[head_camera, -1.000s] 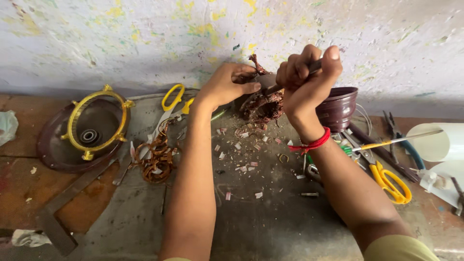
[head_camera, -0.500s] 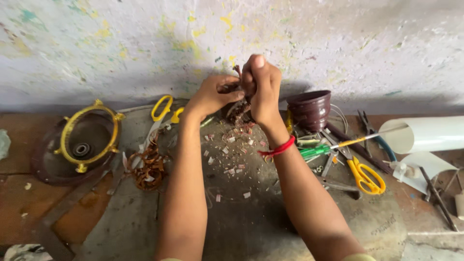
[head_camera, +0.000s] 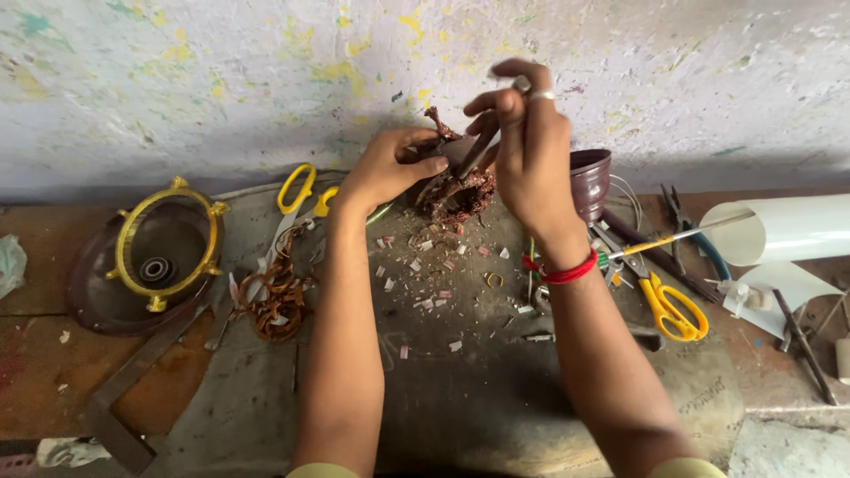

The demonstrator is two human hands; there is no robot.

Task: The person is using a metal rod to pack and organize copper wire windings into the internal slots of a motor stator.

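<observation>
Paint-flecked wall point(head_camera: 221, 80) fills the top of my view, pale with yellow and green spatter, and below it runs the worn workbench point(head_camera: 460, 398), grey in the middle, reddish wood at the left. On that left side sits a round dark motor housing with a yellow ring frame point(head_camera: 159, 252), and beside it a loose tangle of copper wire point(head_camera: 279, 296). Over on the right a white rolled sheet point(head_camera: 784, 228) lies near the wall, with yellow-handled scissors point(head_camera: 673, 305) just in front of it and a dark maroon cup point(head_camera: 591, 181) behind my wrist.

Now the work: my left hand point(head_camera: 390, 168) is wrapped around the wound copper coil point(head_camera: 460, 190), fingers pressed against its side, holding it on the bench near the wall. My right hand point(head_camera: 527, 150) is closed around a thin metal tool point(head_camera: 478, 150), tip angled down into the coil's top.

My judgement: keep the left grip firm so the coil can't roll, and lever in small bites so the tip doesn't skid toward my thumb.

Small bits of pink and white scrap point(head_camera: 425, 265) litter the bench below the coil.
</observation>
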